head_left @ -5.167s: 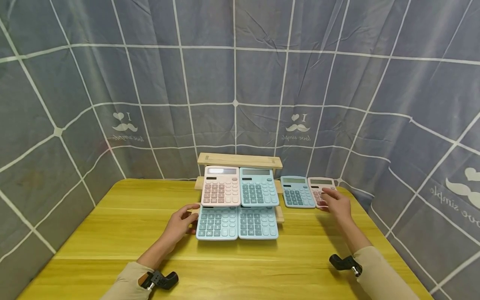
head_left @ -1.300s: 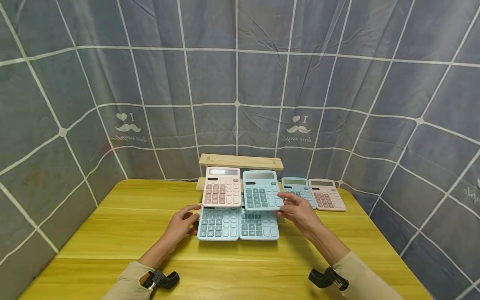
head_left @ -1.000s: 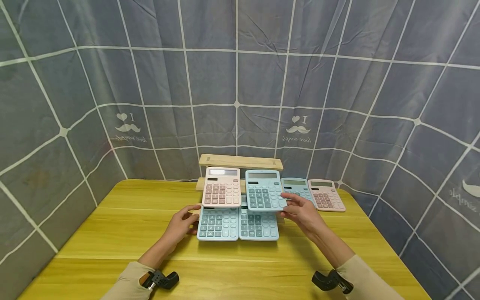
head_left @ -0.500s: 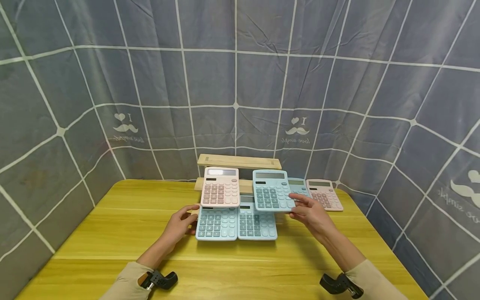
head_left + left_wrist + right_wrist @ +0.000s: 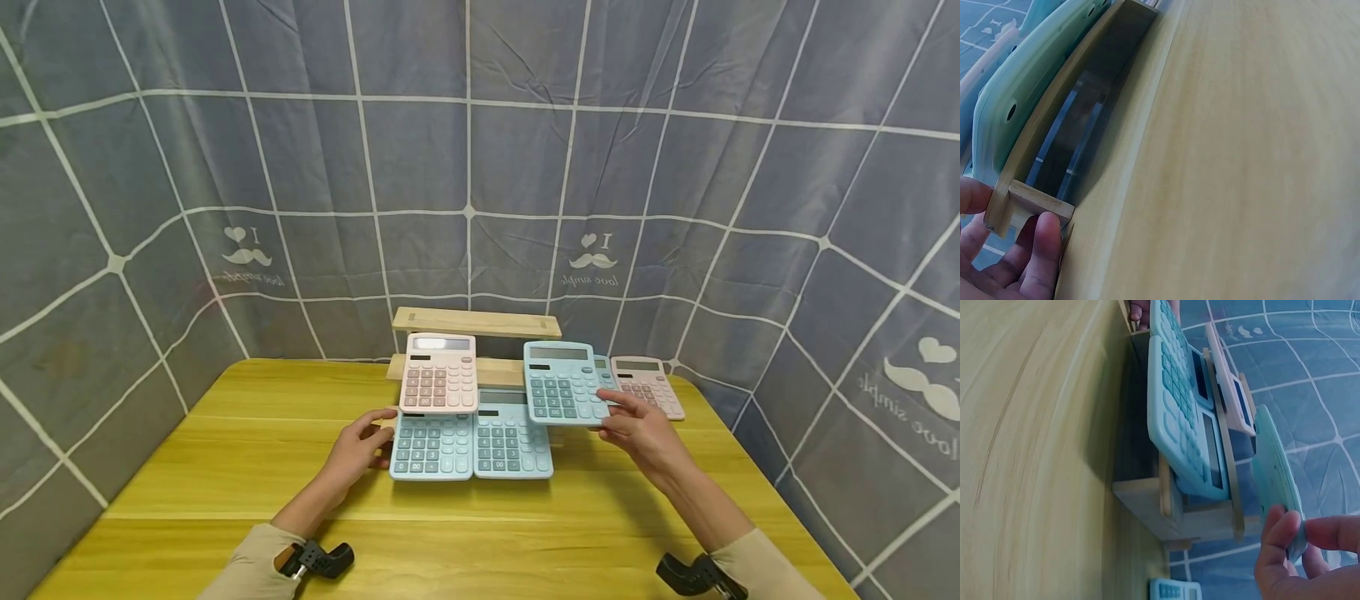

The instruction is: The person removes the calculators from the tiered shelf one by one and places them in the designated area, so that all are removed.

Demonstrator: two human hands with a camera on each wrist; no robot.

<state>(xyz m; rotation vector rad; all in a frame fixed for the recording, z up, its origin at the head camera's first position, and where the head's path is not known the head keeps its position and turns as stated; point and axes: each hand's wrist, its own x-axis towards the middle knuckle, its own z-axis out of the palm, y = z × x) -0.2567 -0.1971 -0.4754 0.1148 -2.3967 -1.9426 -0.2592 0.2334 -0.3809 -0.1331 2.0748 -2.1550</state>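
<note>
My right hand [image 5: 647,435] pinches a light blue calculator [image 5: 564,385] by its lower right edge, thumb and fingers on opposite faces. It is held in the air, in front and to the right of a tiered wooden stand [image 5: 480,322]. My left hand [image 5: 1019,259] grips the stand's left end, around the wood in the left wrist view. On the stand's upper tier leans a pink calculator [image 5: 438,375]. Two more blue calculators lean side by side below, a left one [image 5: 431,454] and a right one [image 5: 513,446].
A blue calculator [image 5: 604,367] lies behind the held one, mostly hidden. Beside it lies a pink calculator [image 5: 651,390] on the wooden table [image 5: 465,542]. A grey checked curtain [image 5: 517,167] hangs round the back and sides.
My right hand, at the pink calculator on the right earlier, has taken the blue calculator off the stand's upper right place and moved it rightward. The left hand stays put.
</note>
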